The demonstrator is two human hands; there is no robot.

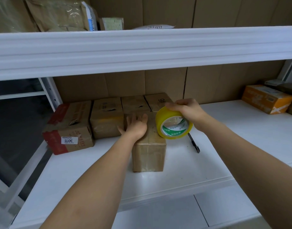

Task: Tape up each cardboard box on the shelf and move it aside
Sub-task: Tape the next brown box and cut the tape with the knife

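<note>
Yellow tape (174, 124) clenched in your right hand (186, 109) sits just right of the box (149, 151); left hand (137, 125) flat on top.

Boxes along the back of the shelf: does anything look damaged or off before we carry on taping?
Yes. The red-edged box at the left sits askew, its top flap torn and lifted. The two boxes beside it, and, show dark tears across their tops. The box under the left hand looks intact.
</note>
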